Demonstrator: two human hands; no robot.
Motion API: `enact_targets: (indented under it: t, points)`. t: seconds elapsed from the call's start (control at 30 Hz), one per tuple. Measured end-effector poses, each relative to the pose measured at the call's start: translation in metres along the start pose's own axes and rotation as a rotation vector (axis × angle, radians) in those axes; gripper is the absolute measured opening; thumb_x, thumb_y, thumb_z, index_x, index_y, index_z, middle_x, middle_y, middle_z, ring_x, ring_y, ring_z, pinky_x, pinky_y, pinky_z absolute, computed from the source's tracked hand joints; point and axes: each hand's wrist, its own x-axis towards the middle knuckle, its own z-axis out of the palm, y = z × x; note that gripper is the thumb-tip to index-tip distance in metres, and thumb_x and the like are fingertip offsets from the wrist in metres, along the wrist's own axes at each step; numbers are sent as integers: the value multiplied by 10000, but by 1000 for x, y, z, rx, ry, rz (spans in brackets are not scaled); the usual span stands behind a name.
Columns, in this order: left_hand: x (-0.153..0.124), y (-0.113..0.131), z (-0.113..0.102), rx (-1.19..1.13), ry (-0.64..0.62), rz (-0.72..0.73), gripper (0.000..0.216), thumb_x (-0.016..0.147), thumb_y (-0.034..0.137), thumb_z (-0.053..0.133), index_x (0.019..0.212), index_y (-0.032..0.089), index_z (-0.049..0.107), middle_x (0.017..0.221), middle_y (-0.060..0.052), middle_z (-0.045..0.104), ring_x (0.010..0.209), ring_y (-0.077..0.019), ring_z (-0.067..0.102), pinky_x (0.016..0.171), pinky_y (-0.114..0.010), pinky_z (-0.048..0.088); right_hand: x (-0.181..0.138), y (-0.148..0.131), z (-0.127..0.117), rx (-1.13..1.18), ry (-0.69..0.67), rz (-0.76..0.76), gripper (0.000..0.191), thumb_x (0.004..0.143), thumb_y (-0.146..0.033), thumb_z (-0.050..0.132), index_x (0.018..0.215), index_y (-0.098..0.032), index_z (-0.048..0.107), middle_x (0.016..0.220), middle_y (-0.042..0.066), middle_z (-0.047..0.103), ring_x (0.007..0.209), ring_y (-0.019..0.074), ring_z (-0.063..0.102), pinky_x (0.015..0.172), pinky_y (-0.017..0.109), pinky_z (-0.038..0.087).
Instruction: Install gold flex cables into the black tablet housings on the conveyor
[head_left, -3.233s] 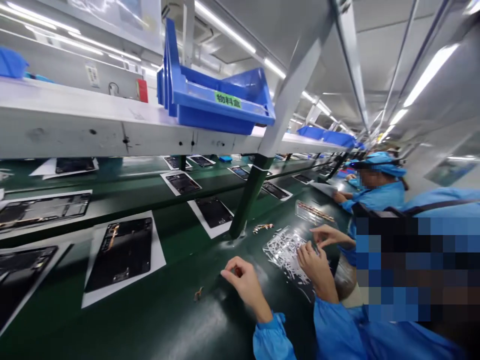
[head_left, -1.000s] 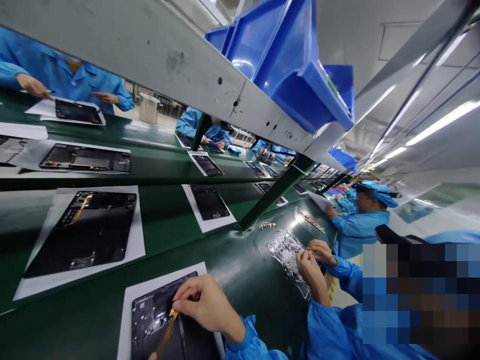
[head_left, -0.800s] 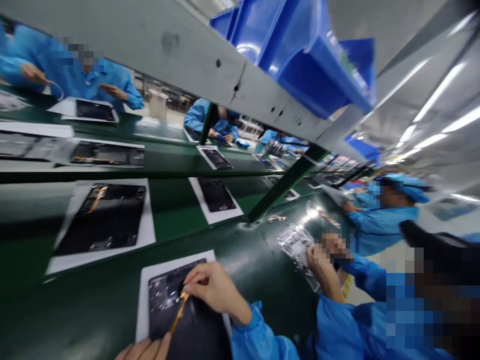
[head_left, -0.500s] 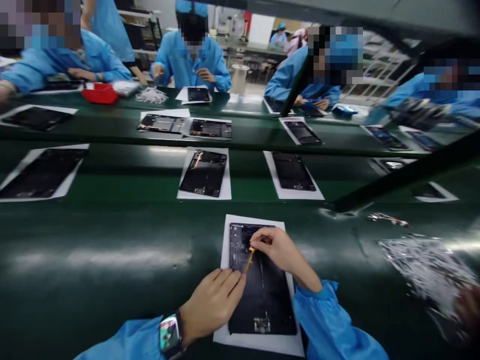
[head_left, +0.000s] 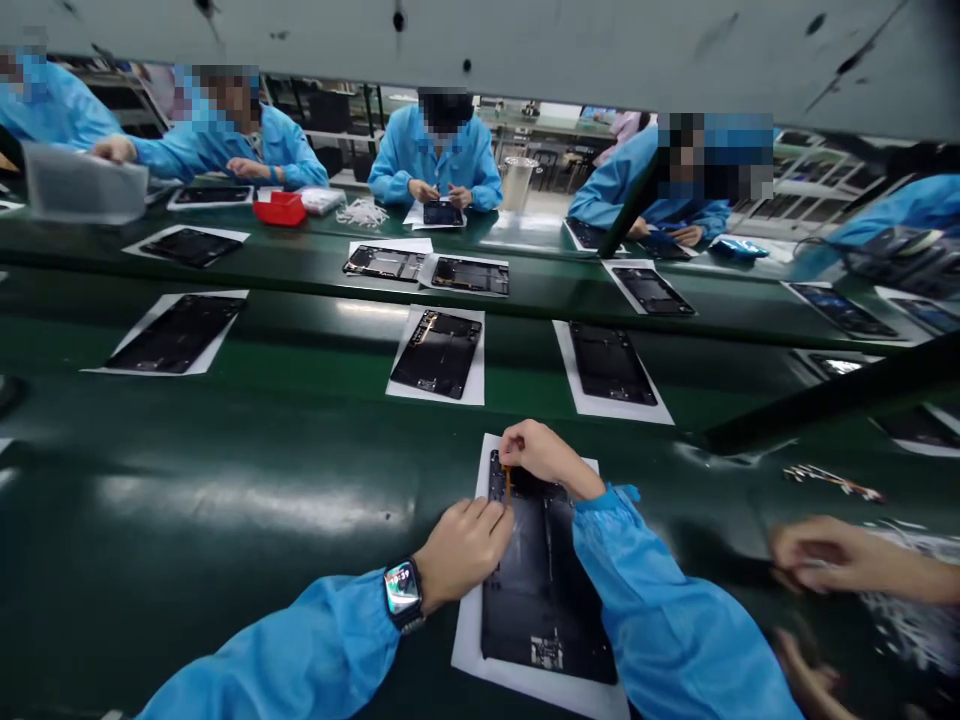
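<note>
orange strip (head_left: 508,489), long axis pointing away, right hand (head_left: 541,455) pinching far end; left hand (head_left: 463,548) curled (grip hidden)

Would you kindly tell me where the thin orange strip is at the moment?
In the head view, the orange strip is just right of centre, between the left hand and the right hand, over the upper left of the black panel.

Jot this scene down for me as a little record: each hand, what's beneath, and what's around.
Right hand: pinch grip at upper end of orange strip
Left hand: at the strip's lower end
Left wrist: watch, screen lit
Beneath: black panel on white sheet
Surface: green bench
Far side: red tray
Right side: another person's hand near white strips
</note>
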Motion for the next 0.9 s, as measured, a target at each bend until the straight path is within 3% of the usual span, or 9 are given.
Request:
enact_targets:
  t: [0.13,0.4,0.53,0.7,0.9]
  points:
    - [2,0,0,-10,9,-6,189,980,108,353,1064,82,521,833,-74,582,715,-197,590,592,-320,471,8,5,0,11,-55,16,28,700,-156,699,703,-164,673,584,-56,518,563,97,478,532,209,343]
    - [3,0,-1,-31,39,-16,191,980,97,361,1076,74,524,824,-68,585,717,-181,595,610,-312,479,35,3,-13,-93,-196,162,195,600,-186,817,565,-166,627,516,-40,561,533,112,497,497,228,331]
    - [1,0,1,-67,57,-14,204,975,93,377,1115,67,522,887,-81,611,759,-177,605,635,-311,489,32,-2,-14,-238,-142,216,253,609,-242,847,567,-185,604,550,-21,591,558,138,533,513,252,318]
    - [-2,0,2,-99,-20,10,202,974,86,390,1126,71,521,908,-77,619,790,-175,614,656,-310,492,10,-1,-7,-381,-41,187,326,653,-416,842,766,-222,606,740,-2,649,702,178,598,544,258,304]
    - [-1,0,5,-75,-23,27,208,980,97,388,1133,70,526,911,-81,633,788,-176,625,644,-316,483,-7,-2,4,-478,11,134,308,753,-405,782,900,-229,576,848,22,658,788,214,629,558,269,277]
